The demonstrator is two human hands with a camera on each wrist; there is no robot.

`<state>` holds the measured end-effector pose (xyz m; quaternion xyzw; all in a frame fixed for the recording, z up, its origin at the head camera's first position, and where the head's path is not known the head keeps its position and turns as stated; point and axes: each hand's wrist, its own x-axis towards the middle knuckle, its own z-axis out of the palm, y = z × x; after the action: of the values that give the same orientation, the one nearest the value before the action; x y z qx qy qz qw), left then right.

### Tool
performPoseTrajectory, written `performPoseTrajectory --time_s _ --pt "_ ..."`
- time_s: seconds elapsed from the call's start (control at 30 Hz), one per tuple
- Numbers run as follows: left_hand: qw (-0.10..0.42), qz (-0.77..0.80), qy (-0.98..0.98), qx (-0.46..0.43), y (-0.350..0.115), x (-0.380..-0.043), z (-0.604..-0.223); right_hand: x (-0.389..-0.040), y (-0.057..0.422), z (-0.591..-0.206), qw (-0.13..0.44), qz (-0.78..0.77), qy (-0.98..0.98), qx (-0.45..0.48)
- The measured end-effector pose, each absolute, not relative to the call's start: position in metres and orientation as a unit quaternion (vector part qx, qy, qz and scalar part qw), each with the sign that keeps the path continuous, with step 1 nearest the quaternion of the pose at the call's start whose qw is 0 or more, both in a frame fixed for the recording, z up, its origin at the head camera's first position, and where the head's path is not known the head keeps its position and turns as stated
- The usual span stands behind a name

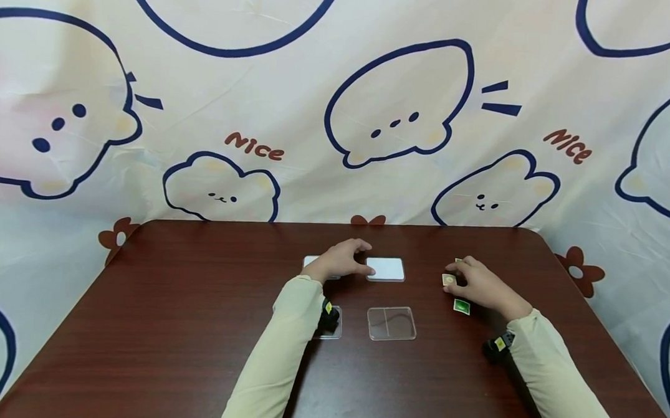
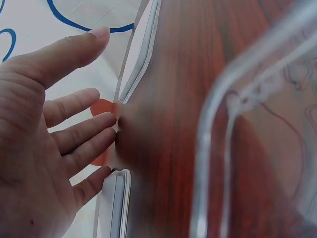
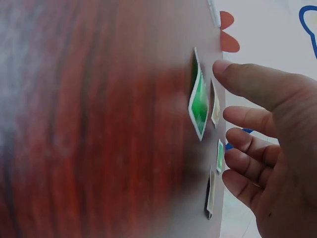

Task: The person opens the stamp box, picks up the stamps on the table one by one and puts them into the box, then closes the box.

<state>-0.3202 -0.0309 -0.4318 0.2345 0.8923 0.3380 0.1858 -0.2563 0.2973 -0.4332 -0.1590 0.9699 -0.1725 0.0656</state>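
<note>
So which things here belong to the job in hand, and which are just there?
Probably part of the job:
green paper pieces and cream paper pieces, near the right hand
white boxes, near the left hand
clear trays

Probably just surroundings:
brown table
patterned cloth

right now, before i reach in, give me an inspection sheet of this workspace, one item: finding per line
surface: dark wood-grain table, with a soft sheen
job's things: two white-topped cases near the far edge; two clear plastic trays nearer, one partly hidden by the left wrist; small green slips and cream slips at the right
clutter: nothing seen
left hand: fingers apart between the cases, gripping nothing; thumb contact unclear
right hand: fingers apart around the slips, no grip evident
cables: nothing seen
surroundings: pale backdrop with blue-outlined cartoons and "Nice" lettering
</note>
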Motion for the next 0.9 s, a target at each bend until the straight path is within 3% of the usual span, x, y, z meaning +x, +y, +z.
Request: performPoseTrajectory --time_s 0.9 --pt "0.182 0.244 0.919 0.252 -0.0298 -0.32 -0.4307 -0.2617 0.2975 -0.434 0.055 -0.184 0.967 -0.165"
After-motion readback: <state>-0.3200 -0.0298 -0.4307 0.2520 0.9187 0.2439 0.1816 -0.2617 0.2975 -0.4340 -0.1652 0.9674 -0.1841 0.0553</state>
